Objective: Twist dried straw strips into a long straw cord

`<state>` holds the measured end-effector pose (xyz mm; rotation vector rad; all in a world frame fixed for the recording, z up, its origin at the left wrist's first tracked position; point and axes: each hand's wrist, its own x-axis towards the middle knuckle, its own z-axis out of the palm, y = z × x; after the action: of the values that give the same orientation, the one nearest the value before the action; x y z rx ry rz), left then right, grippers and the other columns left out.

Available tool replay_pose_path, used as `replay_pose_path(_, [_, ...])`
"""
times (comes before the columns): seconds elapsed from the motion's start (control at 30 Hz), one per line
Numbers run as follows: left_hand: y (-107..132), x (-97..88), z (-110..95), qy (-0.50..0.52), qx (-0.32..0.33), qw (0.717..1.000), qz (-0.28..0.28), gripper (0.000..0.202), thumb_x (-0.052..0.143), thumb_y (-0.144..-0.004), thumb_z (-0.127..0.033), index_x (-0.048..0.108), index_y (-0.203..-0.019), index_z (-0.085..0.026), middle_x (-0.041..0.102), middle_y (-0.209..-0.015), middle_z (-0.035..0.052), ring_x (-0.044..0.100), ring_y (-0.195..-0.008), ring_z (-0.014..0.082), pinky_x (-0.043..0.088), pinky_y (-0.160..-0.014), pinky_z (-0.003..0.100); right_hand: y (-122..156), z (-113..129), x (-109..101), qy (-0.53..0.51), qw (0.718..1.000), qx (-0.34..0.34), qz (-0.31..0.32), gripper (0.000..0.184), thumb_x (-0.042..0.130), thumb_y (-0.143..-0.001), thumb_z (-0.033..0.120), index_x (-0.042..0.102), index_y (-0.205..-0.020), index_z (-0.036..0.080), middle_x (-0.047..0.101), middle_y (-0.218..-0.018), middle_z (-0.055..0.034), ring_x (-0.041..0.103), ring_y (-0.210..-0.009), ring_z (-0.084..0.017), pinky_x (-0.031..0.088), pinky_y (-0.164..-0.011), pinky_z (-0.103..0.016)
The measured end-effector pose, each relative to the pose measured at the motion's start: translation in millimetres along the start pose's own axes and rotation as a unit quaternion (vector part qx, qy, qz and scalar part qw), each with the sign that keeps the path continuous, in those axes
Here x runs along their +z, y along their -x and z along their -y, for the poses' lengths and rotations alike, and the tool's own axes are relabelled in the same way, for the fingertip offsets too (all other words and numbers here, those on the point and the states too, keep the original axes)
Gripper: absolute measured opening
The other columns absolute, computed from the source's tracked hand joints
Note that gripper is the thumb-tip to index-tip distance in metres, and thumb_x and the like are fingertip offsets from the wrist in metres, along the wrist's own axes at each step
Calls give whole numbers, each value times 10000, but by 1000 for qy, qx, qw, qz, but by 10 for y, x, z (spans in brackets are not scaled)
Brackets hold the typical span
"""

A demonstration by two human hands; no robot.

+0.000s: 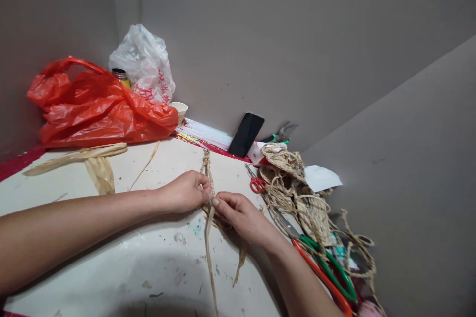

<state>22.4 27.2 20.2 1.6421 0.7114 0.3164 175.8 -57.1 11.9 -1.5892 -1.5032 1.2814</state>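
Note:
My left hand (184, 192) and my right hand (241, 217) meet at the middle of a white table (111, 257), both pinched on a braided straw cord (207, 167). The plaited part runs away from my fingers toward the wall. Loose straw strands (210, 257) trail from my fingers toward me. My left fingers close on the cord from the left, my right thumb and forefinger from the right.
A heap of braided straw rope (297, 193) lies to the right, with small red scissors (257, 184) and green and orange handled shears (327, 267). A black phone (246, 133) leans on the wall. Red bag (96, 106), white bag (145, 62), paper cup (179, 108), loose straw (89, 158) at the back left.

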Motion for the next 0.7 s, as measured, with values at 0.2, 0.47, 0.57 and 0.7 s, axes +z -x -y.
replay_pose_path(0.2, [-10,4,12,1,10,1000,-10,76,516,-658,-210,521,-605,-156,424,-476,-59,303,-431,63,215,-423,205,-11,6,59,26,999,7,-41,406,499,-823,491,412,-574,183,309,-524,50,242,-481,-82,189,-433,-224])
replay_pose_path(0.47, [23,61,42,-26,43,997,-54,51,475,-653,-156,493,-605,-161,458,-493,-52,354,-454,68,242,-434,195,-39,-3,168,-150,984,66,-76,405,587,-742,506,514,-543,161,353,-414,59,232,-388,-60,125,-395,-229])
replay_pose_path(0.57, [43,79,11,-19,29,997,-67,72,467,-641,-116,468,-585,-161,426,-456,-67,329,-416,53,237,-417,184,-33,23,178,-192,974,84,-88,409,637,-703,473,482,-487,162,349,-384,65,228,-359,-44,112,-376,-218])
replay_pose_path(0.7, [51,103,-19,43,-33,997,-46,84,444,-672,-107,459,-613,-166,455,-411,-64,354,-345,52,242,-371,171,-24,35,166,-241,963,100,-71,363,660,-695,461,569,-573,131,367,-344,75,214,-322,-35,91,-354,-208])
